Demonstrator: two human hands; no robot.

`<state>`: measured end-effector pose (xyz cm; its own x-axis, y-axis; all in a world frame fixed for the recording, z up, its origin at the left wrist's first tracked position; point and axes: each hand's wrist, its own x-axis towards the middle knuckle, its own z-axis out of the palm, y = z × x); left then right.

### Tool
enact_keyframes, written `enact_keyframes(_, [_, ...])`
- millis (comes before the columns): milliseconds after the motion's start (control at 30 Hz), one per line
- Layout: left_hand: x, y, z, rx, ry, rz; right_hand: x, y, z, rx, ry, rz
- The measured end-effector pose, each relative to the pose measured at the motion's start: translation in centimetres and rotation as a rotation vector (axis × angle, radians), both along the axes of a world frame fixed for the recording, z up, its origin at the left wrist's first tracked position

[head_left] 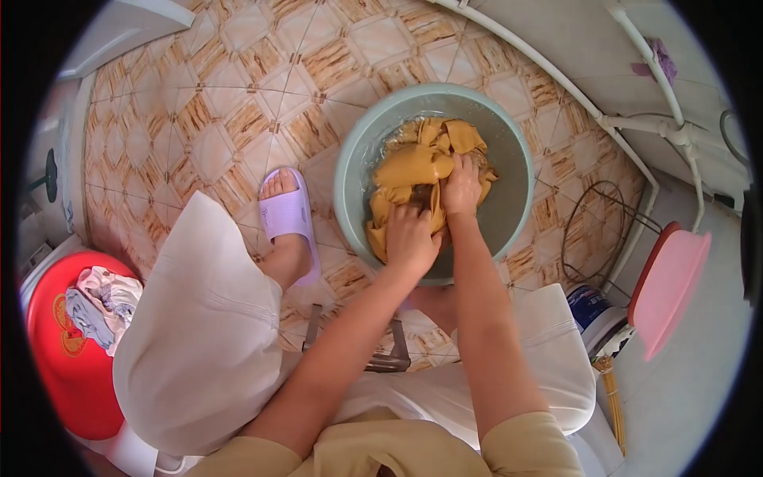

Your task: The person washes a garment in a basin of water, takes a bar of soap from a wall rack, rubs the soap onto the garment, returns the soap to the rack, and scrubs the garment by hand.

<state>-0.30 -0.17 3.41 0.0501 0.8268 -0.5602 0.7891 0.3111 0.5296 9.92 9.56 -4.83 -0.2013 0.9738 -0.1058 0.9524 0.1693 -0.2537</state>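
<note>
A pale green basin [346,208] on the floor holds water and a wet mustard-yellow garment [413,165], bunched up so that its exact kind is hidden. My left hand [412,241] is at the near side of the bundle, its fingers curled into the cloth. Further right and a little deeper in, my right hand [462,188] grips the same garment, with its fingertips partly hidden by folds. Both hands are inside the rim, close together. Part of the cloth puffs up above the water beyond them.
On the left, a red lid or basin [48,358] carries crumpled pale clothes [103,306]. White pipes [548,75] run along the right wall. Beside them are a pink basin [675,278], a wire rack [566,254] and a bucket [586,308]. My foot wears a lilac slipper [288,213].
</note>
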Motion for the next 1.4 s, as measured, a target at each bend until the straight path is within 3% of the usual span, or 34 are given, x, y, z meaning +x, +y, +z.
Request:
enact_keyframes(67, [1.0,-1.4,0.3,0.147,0.097,0.133,-0.9,2.2,0.5,-0.014,-0.007,-0.047])
enact_keyframes(133, [2.1,-2.6,-0.1,0.073,0.317,0.156,-1.3,4.5,1.4,-0.382,-0.151,-0.208])
enact_keyframes(167, [1.6,-2.0,-0.6,-0.198,0.255,0.039,0.0,5.3,0.1,-0.353,-0.062,-0.200])
enact_keyframes(200, [1.2,-1.6,-1.6,-0.182,0.249,0.034,0.4,5.7,0.8,-0.338,-0.066,-0.208])
enact_keyframes(267, [1.1,-1.4,-4.3,-0.229,0.141,0.021,1.2,5.5,2.8,-0.289,0.170,-0.297])
enact_keyframes(333, [1.5,-1.2,-4.3,-0.229,0.166,-0.008,0.0,3.2,9.9,-0.302,0.292,-0.232])
enact_keyframes(400, [1.6,-1.3,-4.2,-0.239,0.199,-0.041,0.0,-1.3,11.0,-0.128,0.234,-0.160])
enact_keyframes(467, [1.4,-0.9,-3.8,-0.282,0.226,-0.118,-0.8,-5.7,10.4,-0.119,0.200,-0.291])
enact_keyframes(533, [0.2,0.1,-2.5,-0.346,0.151,-0.133,-2.9,-8.0,9.3,-0.102,-0.098,-0.207])
enact_keyframes(600, [-0.2,0.1,-2.6,-0.414,0.082,-0.159,-2.8,-8.1,6.6,-0.168,-0.122,-0.204])
enact_keyframes(733, [0.3,-1.4,-5.0,-0.285,0.190,-0.204,-1.1,-2.6,2.0,-0.265,-0.182,-0.186])
enact_keyframes(800, [0.5,-1.7,-5.1,-0.013,0.185,-0.027,-0.8,-0.2,1.2,-0.332,-0.135,-0.251])
enact_keyframes(833, [-0.4,-0.6,-5.0,-0.003,0.184,-0.024,-0.7,0.9,1.3,-0.400,-0.089,-0.310])
enact_keyframes(900, [-3.4,2.0,-5.0,-0.475,-0.459,0.417,-0.3,2.2,1.7,-0.396,-0.054,-0.384])
enact_keyframes(933, [-3.9,2.5,-4.6,-0.239,-0.343,0.625,-0.2,2.7,1.8,-0.403,-0.019,-0.461])
enact_keyframes(967, [-4.2,2.9,-4.3,-0.165,-0.349,0.676,0.1,2.6,2.0,-0.399,-0.020,-0.462])
enact_keyframes(1033, [-4.8,4.8,-1.8,-0.099,-0.360,0.731,0.6,1.0,4.3,-0.310,0.342,-0.472])
enact_keyframes(1100, [-4.5,6.6,-1.1,-0.198,-0.811,1.023,-2.4,-1.1,11.9,-0.371,0.545,-0.543])
enact_keyframes(1133, [-4.9,6.8,-0.9,-0.210,-0.809,1.028,-3.1,-2.4,13.1,-0.419,0.702,-0.461])
enact_keyframes(1167, [-5.8,6.8,-0.7,-0.324,-1.116,1.012,-4.0,-3.8,13.3,-0.316,0.792,-0.287])
enact_keyframes(1200, [-6.9,6.8,-0.2,-0.431,-1.423,0.973,-5.0,-3.9,15.9,-0.378,0.730,-0.114])
enact_keyframes(1233, [-8.4,6.9,1.1,-0.508,-1.517,0.930,-5.3,-3.7,17.2,-0.517,0.688,-0.008])
enact_keyframes(1267, [-9.7,6.9,1.7,-0.477,-1.484,0.786,-5.1,-4.0,17.0,-0.511,0.692,-0.010])
enact_keyframes(1333, [-10.3,6.5,1.5,-0.334,-1.202,0.678,-4.6,-4.6,16.7,-0.850,0.990,-0.146])
enact_keyframes(1367, [-10.0,6.5,1.4,-0.332,-1.201,0.672,-3.2,-3.8,16.9,-0.947,1.072,-0.242])
enact_keyframes(1400, [-9.2,6.6,2.0,-0.259,-1.051,0.595,-2.1,-3.1,16.4,-0.870,1.150,-0.377])
